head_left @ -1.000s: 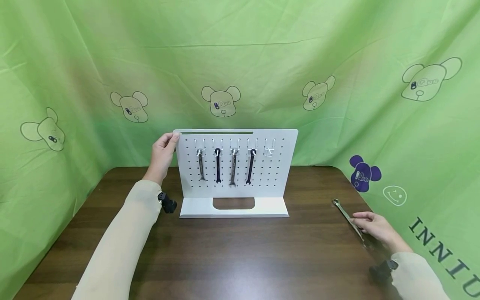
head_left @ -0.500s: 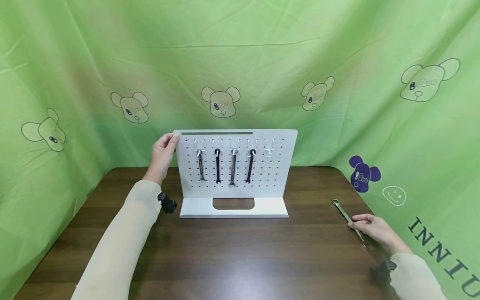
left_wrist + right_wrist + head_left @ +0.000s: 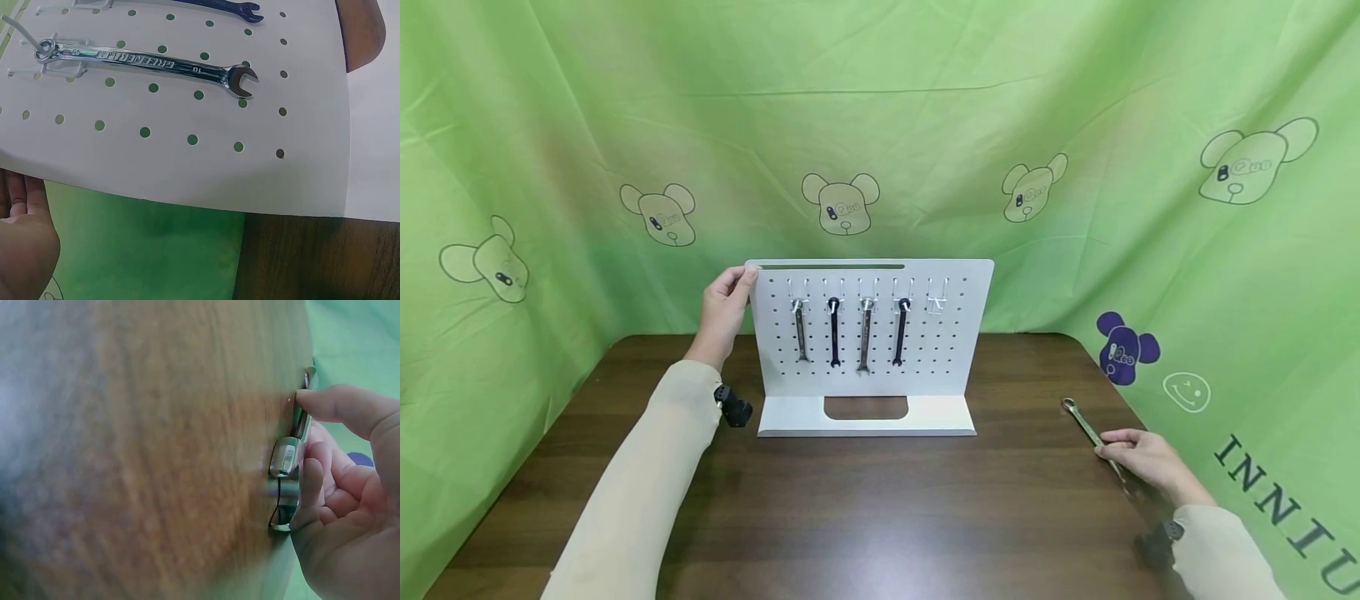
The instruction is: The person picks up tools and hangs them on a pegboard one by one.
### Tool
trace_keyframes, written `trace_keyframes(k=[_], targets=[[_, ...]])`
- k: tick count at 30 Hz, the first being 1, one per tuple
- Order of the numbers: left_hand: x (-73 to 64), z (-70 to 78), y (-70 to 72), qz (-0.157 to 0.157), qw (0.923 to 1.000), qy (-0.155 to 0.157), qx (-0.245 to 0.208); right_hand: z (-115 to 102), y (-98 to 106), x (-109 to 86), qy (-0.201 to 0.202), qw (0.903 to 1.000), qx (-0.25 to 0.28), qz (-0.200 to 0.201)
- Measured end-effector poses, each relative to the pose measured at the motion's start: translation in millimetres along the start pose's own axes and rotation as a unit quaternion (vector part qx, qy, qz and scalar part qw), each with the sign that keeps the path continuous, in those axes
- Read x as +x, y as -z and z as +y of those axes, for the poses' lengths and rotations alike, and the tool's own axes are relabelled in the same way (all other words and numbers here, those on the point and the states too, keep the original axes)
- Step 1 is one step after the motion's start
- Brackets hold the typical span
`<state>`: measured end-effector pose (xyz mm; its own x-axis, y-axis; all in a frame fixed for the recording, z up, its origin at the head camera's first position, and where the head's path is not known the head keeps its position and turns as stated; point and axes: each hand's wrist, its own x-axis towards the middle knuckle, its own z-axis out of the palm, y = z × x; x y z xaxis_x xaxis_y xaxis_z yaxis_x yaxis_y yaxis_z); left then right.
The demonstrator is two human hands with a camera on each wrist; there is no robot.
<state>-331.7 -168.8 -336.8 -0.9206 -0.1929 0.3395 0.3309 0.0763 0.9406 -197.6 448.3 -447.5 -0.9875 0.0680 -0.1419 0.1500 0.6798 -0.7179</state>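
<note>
A white pegboard stand (image 3: 955,350) stands upright toward the back of the table. My left hand (image 3: 721,312) grips its upper left corner, thumb on the front face. Several combination wrenches hang on its hooks, silver and dark ones by turns; a chrome wrench (image 3: 144,60) shows closest in the left wrist view. The rightmost hook (image 3: 937,302) bears nothing. Far to the right, my right hand (image 3: 1142,462) pinches a silver combination wrench (image 3: 1081,421) about its middle. That wrench lies low along the tabletop, ring end pointing away; the fingers partly cover its shaft (image 3: 286,456).
The brown wooden table (image 3: 865,517) stretches in front of the stand. A green printed cloth (image 3: 925,125) hangs behind and along both sides, close to my right hand. The stand's base (image 3: 940,417) has a cut-out in it.
My right hand's fingers have shifted slightly left and closed on the wrench's shaft. The wrench and my left hand on the stand have hardly moved.
</note>
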Motion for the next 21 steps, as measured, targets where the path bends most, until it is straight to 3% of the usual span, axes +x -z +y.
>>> trace_keyframes(k=[8, 21], targets=[[0.1, 1.4, 0.4, 0.001, 1.0000, 0.006, 0.006, -4.3, 1.2, 1.3, -0.027, 0.9989, -0.038, 0.008], [-2.0, 2.1, -0.5, 0.003, 0.9999, 0.003, 0.009, -4.1, 0.6, -0.7, -0.035, 0.9992, 0.001, -0.021]])
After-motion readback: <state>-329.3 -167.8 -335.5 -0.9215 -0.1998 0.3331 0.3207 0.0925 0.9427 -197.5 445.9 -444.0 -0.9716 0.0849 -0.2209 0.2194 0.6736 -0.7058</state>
